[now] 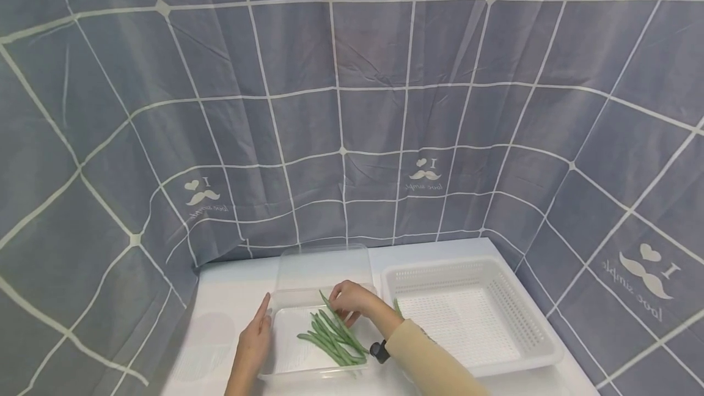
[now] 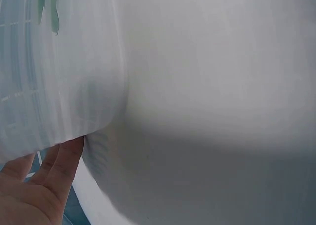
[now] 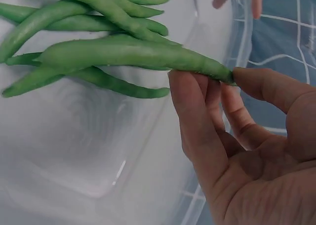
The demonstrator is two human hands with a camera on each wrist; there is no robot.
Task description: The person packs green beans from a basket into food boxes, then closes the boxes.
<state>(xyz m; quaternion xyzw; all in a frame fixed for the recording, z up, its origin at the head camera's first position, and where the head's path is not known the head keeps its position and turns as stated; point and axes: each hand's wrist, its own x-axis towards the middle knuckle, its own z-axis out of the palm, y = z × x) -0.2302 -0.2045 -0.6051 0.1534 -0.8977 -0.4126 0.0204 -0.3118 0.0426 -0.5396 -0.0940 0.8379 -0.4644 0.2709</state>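
Note:
A clear plastic container (image 1: 288,356) stands on the white table with a bunch of green beans (image 1: 330,338) lying in it. Over the container, my right hand (image 1: 352,301) pinches one green bean (image 3: 133,54) near its tip between thumb and fingers. That bean lies slantwise above the others, which point various ways. At the container's left side is my left hand (image 1: 254,341), its fingers fairly straight against the outer wall. In the left wrist view those fingers (image 2: 69,158) touch the translucent wall from outside; the thumb is out of sight there.
Right of the container stands a white slotted basket (image 1: 528,353), with a bit of green bean (image 1: 397,307) showing at its left wall. A clear lid (image 1: 324,267) lies behind the container. Grey checked curtains (image 1: 374,121) enclose the white table (image 1: 214,298) at the back and sides.

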